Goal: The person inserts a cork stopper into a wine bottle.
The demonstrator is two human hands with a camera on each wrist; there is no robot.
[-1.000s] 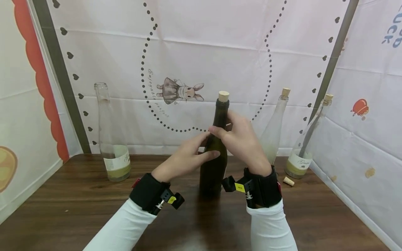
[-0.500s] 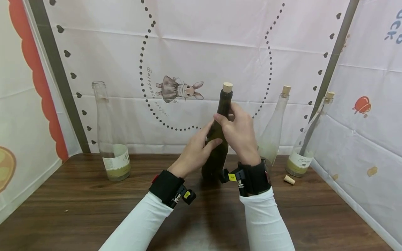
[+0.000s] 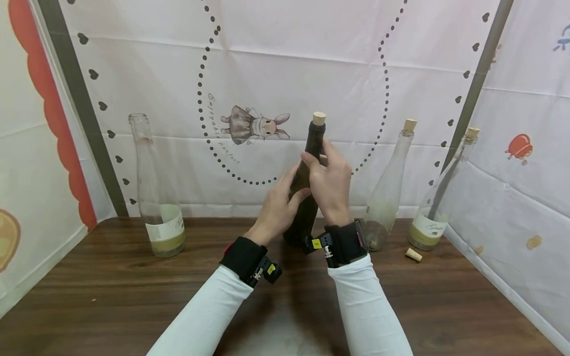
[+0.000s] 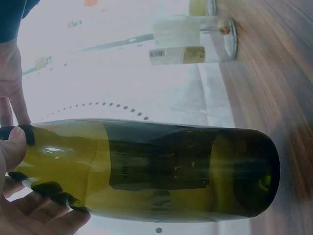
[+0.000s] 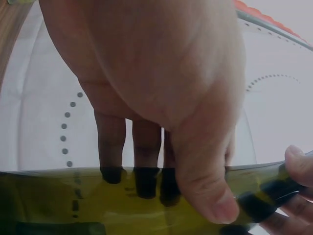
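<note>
A dark green wine bottle [image 3: 314, 141], with a cork [image 3: 319, 118] in its mouth, leans slightly to the right at mid-table. My left hand [image 3: 278, 205] grips its body, thumb across the near side; in the left wrist view the fingers [image 4: 49, 210] show through the glass. Higher up, my right hand [image 3: 331, 183] holds the bottle where it narrows toward the neck, its thumb on the front. In the right wrist view my left hand [image 5: 161, 83] fills the upper part, with right fingertips at the right edge. Whether the bottle's base touches the table cannot be told.
An uncorked clear bottle [image 3: 165, 222] with a white label stands left. On the right are two corked clear bottles, one frosted-looking [image 3: 385, 198] and one labelled [image 3: 429, 225]. A loose cork [image 3: 413, 254] lies on the wooden table [image 3: 111, 296]. Printed cloth walls enclose the table.
Both hands have moved the green bottle away from me, and its base appears higher in view. My left hand has come closer to my right. The other bottles stay put.
</note>
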